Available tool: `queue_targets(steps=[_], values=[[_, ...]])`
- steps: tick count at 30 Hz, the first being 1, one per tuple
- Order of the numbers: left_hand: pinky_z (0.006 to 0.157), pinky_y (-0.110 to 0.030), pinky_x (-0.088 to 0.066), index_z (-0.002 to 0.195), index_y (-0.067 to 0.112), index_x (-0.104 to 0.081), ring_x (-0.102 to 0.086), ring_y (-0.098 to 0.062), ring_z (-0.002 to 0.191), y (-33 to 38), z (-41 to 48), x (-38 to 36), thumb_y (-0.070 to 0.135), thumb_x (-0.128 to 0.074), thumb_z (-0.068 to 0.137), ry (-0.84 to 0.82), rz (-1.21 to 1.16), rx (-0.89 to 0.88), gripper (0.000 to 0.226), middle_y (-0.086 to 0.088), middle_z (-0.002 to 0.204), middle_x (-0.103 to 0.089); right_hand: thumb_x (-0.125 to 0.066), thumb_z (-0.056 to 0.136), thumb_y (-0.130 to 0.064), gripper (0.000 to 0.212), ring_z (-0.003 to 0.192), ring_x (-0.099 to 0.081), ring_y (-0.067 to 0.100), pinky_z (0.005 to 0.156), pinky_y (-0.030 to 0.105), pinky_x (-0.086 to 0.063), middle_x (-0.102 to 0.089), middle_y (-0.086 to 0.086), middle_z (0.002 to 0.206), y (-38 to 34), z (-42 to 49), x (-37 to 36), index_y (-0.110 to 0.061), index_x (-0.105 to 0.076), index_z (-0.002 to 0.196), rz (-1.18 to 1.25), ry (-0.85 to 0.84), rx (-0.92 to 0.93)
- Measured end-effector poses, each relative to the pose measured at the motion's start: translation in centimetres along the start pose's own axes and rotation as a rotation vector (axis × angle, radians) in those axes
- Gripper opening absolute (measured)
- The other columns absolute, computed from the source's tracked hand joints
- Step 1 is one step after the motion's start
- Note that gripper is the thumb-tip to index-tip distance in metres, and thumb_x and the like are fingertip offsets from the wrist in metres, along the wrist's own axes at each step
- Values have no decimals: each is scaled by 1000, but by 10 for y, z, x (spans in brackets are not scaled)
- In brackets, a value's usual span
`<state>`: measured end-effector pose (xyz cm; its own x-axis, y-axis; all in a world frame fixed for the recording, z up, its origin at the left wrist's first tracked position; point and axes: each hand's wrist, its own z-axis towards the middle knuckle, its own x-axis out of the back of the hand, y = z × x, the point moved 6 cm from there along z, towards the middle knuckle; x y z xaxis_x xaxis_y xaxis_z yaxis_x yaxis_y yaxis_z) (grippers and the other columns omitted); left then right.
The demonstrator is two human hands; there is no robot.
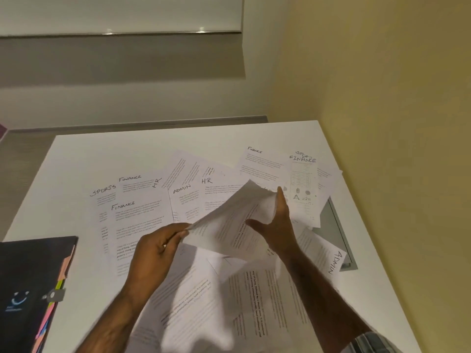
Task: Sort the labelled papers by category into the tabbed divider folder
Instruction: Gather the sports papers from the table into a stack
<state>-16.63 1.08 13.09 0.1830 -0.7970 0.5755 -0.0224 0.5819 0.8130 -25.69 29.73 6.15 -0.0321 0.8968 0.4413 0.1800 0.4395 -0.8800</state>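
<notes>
Above the white table (76,159), both hands hold one lifted sheaf of papers (229,225): the left hand (155,250) pinches its near corner between thumb and fingers, and the right hand (277,225) grips its far edge, fingers extended up behind it. Labelled papers (142,207) lie spread across the table beneath. The dark tabbed divider folder (30,276) lies closed at the table's left edge.

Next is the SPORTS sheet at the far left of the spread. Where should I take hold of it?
Take the SPORTS sheet by its bare left edge, coming in from the left. A FINANCE sheet overlaps its right side, so only the left edge looks free to pinch. Both hands are busy holding a paper.
</notes>
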Motion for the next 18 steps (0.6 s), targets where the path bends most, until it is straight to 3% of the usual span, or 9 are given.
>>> queue_targets(steps=[4, 6, 8, 10, 11, 13, 15, 18], values=[[81, -7, -51, 105, 28, -77, -70, 7, 90, 14, -9, 27, 18, -66, 92, 14, -39, -12, 20, 28, 100, -75, -87, 72, -50, 84, 155, -16, 15, 124, 46, -16, -26, -5, 165, -20, -12, 20, -26, -52, 144, -86, 24, 113], [81, -14, -55, 103, 28, -77, -72, 1, 88, 14, -10, 35, 12, -67, 94, 5, -94, 24, 21, 23, 98, -76, -77, 76, -58, 63, 148, -30, 13, 119, 41, -20, -36, -3, 162, -29, -19, 27, -26, -64, 129, -156, -14, 146], [82, -29, -59, 101, 24, -79, -73, -11, 89, 12, -11, 39, 10, -65, 96, 28, -193, 94, 20, 11, 95, -79, -73, 85, -43, 37, 116, -59, 4, 106, 36, -46, -66, -2, 130, -37, -26, 29, -19, -72, 114, -118, -89, 139], [81, -38, -58, 98, 22, -78, -72, -20, 85, 7, -11, 45, 11, -64, 97, 135, -347, 190, 18, 2, 92, -79, -70, 91, -22, 6, 77, -62, -8, 75, 20, -47, -70, -12, 86, -45, -37, 30, -17, -73, 90, -93, -110, 131], [81, -39, -59, 98, 21, -78, -70, -22, 82, 2, -11, 47, 12, -64, 98, 208, -441, 249, 17, -2, 92, -79, -69, 92, -18, 7, 72, -61, -11, 69, 14, -44, -68, -16, 78, -48, -43, 31, -19, -71, 85, -91, -94, 131], [78, -33, -64, 101, 20, -75, -71, -22, 81, -13, -14, 42, 15, -62, 99, 282, -609, 381, 14, -10, 100, -78, -69, 92, -17, 6, 78, -65, -9, 73, 12, -49, -73, -15, 83, -45, -52, 30, -20, -73, 88, -25, -86, 76], [78, -27, -63, 108, 21, -72, -72, -26, 91, -25, -20, 22, 17, -61, 99, 195, -705, 476, 15, -13, 108, -76, -68, 91, -20, 14, 89, -73, 6, 84, 28, -58, -78, -8, 97, -40, -62, 27, -14, -76, 100, 78, -115, 7], [89, -33, -58, 116, 15, -72, -72, -27, 100, -32, -43, -14, 17, -64, 96, -43, -689, 595, 21, -14, 114, -76, -66, 92, -24, 19, 88, -76, 16, 83, 42, -63, -80, -3, 97, -29, -76, 24, -10, -76, 101, 153, -148, -79]])
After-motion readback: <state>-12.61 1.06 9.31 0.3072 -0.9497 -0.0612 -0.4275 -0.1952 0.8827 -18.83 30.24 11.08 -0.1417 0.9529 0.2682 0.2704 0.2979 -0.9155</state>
